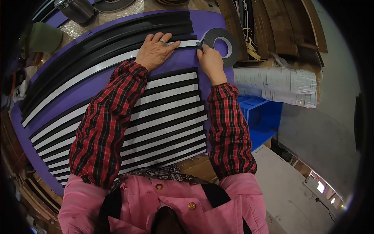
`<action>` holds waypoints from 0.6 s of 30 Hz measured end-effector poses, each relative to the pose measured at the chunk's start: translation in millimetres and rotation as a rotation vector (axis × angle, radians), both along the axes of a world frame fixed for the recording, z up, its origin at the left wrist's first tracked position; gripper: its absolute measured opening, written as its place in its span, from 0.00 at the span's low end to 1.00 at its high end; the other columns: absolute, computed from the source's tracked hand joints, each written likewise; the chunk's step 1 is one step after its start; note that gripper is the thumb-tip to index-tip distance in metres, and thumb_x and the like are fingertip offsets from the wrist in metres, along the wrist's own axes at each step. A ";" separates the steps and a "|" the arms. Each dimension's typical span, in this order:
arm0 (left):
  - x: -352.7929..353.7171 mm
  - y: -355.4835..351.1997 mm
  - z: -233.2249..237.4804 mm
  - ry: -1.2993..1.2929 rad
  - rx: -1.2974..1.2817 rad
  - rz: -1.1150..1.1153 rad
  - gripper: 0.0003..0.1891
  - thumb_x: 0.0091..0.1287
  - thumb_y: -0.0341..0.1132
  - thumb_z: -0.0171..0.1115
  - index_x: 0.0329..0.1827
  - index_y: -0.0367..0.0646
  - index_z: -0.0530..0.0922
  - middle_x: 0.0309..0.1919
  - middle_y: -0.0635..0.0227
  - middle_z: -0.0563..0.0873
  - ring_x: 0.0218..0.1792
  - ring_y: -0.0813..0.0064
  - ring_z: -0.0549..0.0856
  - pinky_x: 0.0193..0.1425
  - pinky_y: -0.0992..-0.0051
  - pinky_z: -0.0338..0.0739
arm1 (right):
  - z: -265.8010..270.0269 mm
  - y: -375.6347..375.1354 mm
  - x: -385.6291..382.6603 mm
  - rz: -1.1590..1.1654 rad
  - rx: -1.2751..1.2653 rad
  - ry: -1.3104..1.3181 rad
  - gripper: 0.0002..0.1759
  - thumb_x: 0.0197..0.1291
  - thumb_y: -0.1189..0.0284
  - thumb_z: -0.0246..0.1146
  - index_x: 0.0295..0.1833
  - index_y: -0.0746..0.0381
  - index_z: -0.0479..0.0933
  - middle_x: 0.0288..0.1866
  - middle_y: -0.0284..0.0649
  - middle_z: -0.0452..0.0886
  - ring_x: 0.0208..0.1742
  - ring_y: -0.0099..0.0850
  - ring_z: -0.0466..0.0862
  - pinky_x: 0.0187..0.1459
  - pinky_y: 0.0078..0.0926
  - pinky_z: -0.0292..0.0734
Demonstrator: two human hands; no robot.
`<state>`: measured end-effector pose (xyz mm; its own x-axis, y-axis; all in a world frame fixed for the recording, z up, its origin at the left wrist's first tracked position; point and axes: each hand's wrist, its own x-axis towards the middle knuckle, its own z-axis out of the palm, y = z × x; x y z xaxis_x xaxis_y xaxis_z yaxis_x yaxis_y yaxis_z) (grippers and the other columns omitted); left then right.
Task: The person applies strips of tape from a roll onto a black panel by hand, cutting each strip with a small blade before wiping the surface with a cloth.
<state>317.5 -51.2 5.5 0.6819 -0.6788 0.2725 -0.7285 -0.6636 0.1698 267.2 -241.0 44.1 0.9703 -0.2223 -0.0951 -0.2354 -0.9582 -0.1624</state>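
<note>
My left hand (156,50) lies flat with fingers spread, pressing on a long black strip faced with white tape (87,73). A ring is on one of its fingers. At the strip's right end, my right hand (211,62) is closed on a small dark blade-like tool (199,46); its exact kind is hard to make out. Just beyond that hand lies a big dark roll of tape (230,36) with a white core, its white tape reaching the strip's end. Below my hands, several black strips with white faces (167,93) lie side by side.
Plain black strips (117,33) lie along the far side of the purple table surface (212,19). A metal cup (78,11) stands at the back left. To the right are plastic-wrapped white bundles (276,82), a blue crate (265,117) and brown curved pieces (280,27).
</note>
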 end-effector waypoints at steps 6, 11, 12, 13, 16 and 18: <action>1.0 -0.5 -2.4 -0.026 -0.099 -0.017 0.13 0.60 0.40 0.51 0.48 0.58 0.74 0.45 0.71 0.70 0.46 0.73 0.69 0.48 0.74 0.61 | 37.2 -9.3 28.1 -0.023 0.251 -0.307 0.17 0.53 0.60 0.54 0.45 0.59 0.73 0.33 0.51 0.78 0.38 0.48 0.77 0.37 0.43 0.71; 0.5 0.0 -0.1 -0.026 -0.097 -0.027 0.15 0.59 0.40 0.53 0.50 0.60 0.72 0.44 0.71 0.69 0.45 0.71 0.69 0.49 0.73 0.61 | -14.4 -5.9 122.7 0.019 0.152 -0.326 0.28 0.52 0.63 0.57 0.56 0.65 0.62 0.45 0.56 0.72 0.48 0.51 0.71 0.47 0.41 0.67; 1.3 0.4 -0.1 -0.004 -0.079 -0.035 0.16 0.59 0.39 0.53 0.52 0.61 0.71 0.45 0.70 0.69 0.46 0.70 0.69 0.50 0.72 0.62 | -28.6 -9.1 121.9 0.047 0.253 -0.322 0.29 0.50 0.64 0.59 0.54 0.70 0.62 0.48 0.59 0.69 0.52 0.53 0.68 0.51 0.40 0.64; 1.9 0.6 0.7 -0.028 -0.082 -0.041 0.16 0.59 0.39 0.54 0.51 0.61 0.71 0.45 0.70 0.69 0.46 0.70 0.69 0.49 0.72 0.62 | -25.7 -9.7 114.9 0.049 0.228 -0.441 0.29 0.50 0.63 0.60 0.52 0.71 0.62 0.47 0.59 0.69 0.52 0.53 0.68 0.51 0.40 0.64; 0.6 -0.6 -0.5 0.018 -0.073 -0.026 0.16 0.59 0.39 0.53 0.52 0.61 0.71 0.46 0.70 0.69 0.47 0.70 0.68 0.50 0.72 0.62 | -9.9 -24.8 55.6 -0.176 0.102 -0.478 0.30 0.49 0.56 0.60 0.46 0.72 0.67 0.47 0.59 0.70 0.51 0.51 0.69 0.50 0.41 0.65; -0.1 -0.8 2.2 -0.021 -0.090 -0.024 0.15 0.59 0.40 0.52 0.50 0.58 0.72 0.45 0.70 0.70 0.46 0.71 0.69 0.48 0.73 0.61 | -2.0 -25.2 35.9 -0.295 0.095 -0.233 0.30 0.49 0.53 0.59 0.44 0.72 0.69 0.45 0.58 0.71 0.50 0.50 0.70 0.49 0.42 0.65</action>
<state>317.3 -51.9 7.7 0.6594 -0.6668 0.3472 -0.7478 -0.6291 0.2121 303.1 -266.2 42.1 0.8639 -0.4961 0.0867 -0.4453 -0.8330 -0.3284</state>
